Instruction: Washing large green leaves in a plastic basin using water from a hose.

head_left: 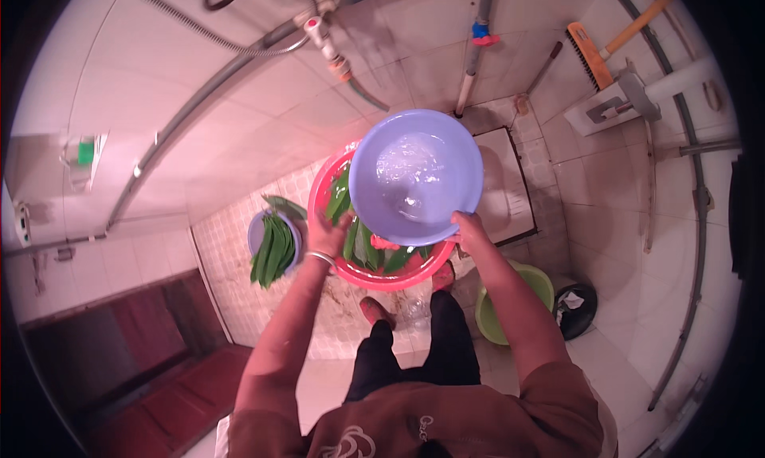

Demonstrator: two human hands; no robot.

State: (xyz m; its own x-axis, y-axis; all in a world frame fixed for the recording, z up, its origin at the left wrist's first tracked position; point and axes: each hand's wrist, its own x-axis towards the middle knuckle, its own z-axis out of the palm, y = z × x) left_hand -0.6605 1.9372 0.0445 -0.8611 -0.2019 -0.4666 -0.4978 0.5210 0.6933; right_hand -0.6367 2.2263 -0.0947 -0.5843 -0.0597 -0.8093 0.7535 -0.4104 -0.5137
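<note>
A lavender plastic basin (470, 171) with a little water in its bottom is tilted over a larger red basin (398, 281). My right hand (470, 231) is closed on its lower right rim. Long green leaves (362, 247) lie in water in the red basin, partly hidden by the lavender one. Beside them, over the red basin's left rim, is my left hand (327, 235), its fingers apart and a pale bracelet on the wrist. A reddish piece (384, 243) shows near the leaves, too unclear to name.
At left, a small lavender basin (253, 233) holds a stack of green leaves (275, 249). A green basin (534, 283) and a black bin (586, 322) stand at right. A tap with a hose (343, 67) hangs on the wall; brushes (590, 55) hang at upper right.
</note>
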